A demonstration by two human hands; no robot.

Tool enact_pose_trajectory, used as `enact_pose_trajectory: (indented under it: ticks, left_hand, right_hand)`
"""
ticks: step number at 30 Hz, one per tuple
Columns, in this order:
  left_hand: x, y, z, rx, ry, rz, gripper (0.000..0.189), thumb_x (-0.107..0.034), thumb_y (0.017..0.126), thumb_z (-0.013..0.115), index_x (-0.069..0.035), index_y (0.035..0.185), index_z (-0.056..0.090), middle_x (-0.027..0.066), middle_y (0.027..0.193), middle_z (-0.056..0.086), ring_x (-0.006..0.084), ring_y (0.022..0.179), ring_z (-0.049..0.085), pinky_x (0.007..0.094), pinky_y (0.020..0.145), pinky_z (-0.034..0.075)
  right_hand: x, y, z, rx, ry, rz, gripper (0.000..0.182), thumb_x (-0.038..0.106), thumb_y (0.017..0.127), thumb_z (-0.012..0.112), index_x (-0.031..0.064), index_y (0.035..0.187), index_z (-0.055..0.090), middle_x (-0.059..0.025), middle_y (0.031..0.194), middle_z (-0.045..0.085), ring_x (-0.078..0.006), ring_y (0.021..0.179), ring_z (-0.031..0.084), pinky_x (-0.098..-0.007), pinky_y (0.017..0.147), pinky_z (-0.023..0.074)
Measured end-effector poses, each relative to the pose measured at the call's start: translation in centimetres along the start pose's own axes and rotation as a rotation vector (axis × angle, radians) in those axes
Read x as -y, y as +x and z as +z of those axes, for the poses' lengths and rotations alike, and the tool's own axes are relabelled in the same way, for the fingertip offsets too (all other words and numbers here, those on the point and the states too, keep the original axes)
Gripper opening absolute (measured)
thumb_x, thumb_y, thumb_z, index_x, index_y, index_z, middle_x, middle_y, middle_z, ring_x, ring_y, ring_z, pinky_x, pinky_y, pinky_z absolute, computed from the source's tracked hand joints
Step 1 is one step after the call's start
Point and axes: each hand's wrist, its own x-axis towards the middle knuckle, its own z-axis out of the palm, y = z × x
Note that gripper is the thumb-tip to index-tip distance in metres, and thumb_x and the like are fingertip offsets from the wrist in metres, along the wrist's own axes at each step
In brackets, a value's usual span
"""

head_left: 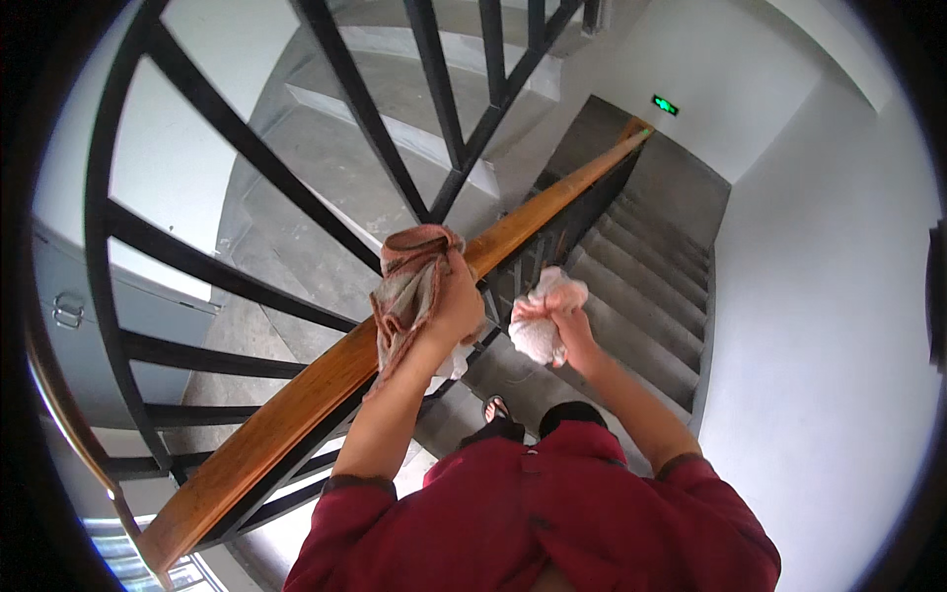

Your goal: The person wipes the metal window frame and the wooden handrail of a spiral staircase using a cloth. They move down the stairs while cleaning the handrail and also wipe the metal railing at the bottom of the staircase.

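My left hand grips a brown and grey striped cloth and presses it over the wooden handrail of a staircase. Part of the cloth hangs down on the near side of my wrist, and the rail under it is hidden. My right hand is closed around a bunched white and pink cloth. That bundle is held in the air to the right of the rail, apart from it.
Black metal balusters fan out at the left. Concrete stairs run along the white wall on the right. More steps lie beyond the railing. A lit green exit sign hangs far off. A grey cabinet stands at left.
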Motion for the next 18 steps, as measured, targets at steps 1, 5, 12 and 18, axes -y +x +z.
enact_pose_trajectory:
  ticks: [1, 5, 12, 18]
  left_hand:
    - [-0.4, 0.6, 1.5, 0.020, -0.037, -0.023, 0.041, -0.014, 0.079, 0.045, 0.005, 0.115, 0.038, 0.0275, 0.093, 0.055, 0.0396, 0.088, 0.054, 0.0448, 0.081, 0.040]
    - [0.5, 3.0, 5.0, 0.115, 0.009, -0.072, 0.033, -0.015, 0.078, 0.048, 0.004, 0.104, 0.045, 0.0262, 0.092, 0.057, 0.0388, 0.090, 0.055, 0.0434, 0.079, 0.042]
    - [-3.1, 5.1, 1.4, 0.061, 0.050, -0.048, 0.025, -0.014, 0.076, 0.048, 0.000, 0.096, 0.051, 0.0250, 0.085, 0.058, 0.0390, 0.084, 0.057, 0.0445, 0.077, 0.042]
    - [-5.4, 8.7, 9.5, -0.206, 0.153, -0.118, 0.024, -0.013, 0.079, 0.047, 0.002, 0.097, 0.049, 0.0229, 0.092, 0.057, 0.0373, 0.090, 0.055, 0.0447, 0.081, 0.040]
  right_hand:
    - [-1.9, 2.0, -2.2, -0.069, -0.135, -0.045, 0.027, 0.021, 0.085, 0.053, -0.0035, 0.095, 0.055, -0.0110, 0.091, 0.062, -0.0203, 0.086, 0.060, -0.0332, 0.076, 0.0483]
    - [2.5, 6.1, 3.2, 0.060, -0.191, 0.026, 0.017, 0.012, 0.085, 0.051, -0.0032, 0.089, 0.058, -0.0096, 0.085, 0.065, -0.0165, 0.086, 0.061, -0.0308, 0.082, 0.0458]
    - [-0.5, 8.3, 8.9, 0.246, -1.463, -0.179, 0.042, 0.026, 0.077, 0.053, 0.0117, 0.116, 0.044, -0.0139, 0.095, 0.060, -0.0344, 0.080, 0.060, -0.0429, 0.063, 0.0480]
    - [-8.7, 11.7, 4.2, 0.260, -1.258, -0.787, 0.035, 0.026, 0.073, 0.059, 0.0144, 0.105, 0.051, -0.0111, 0.098, 0.059, -0.0318, 0.086, 0.058, -0.0412, 0.066, 0.0489]
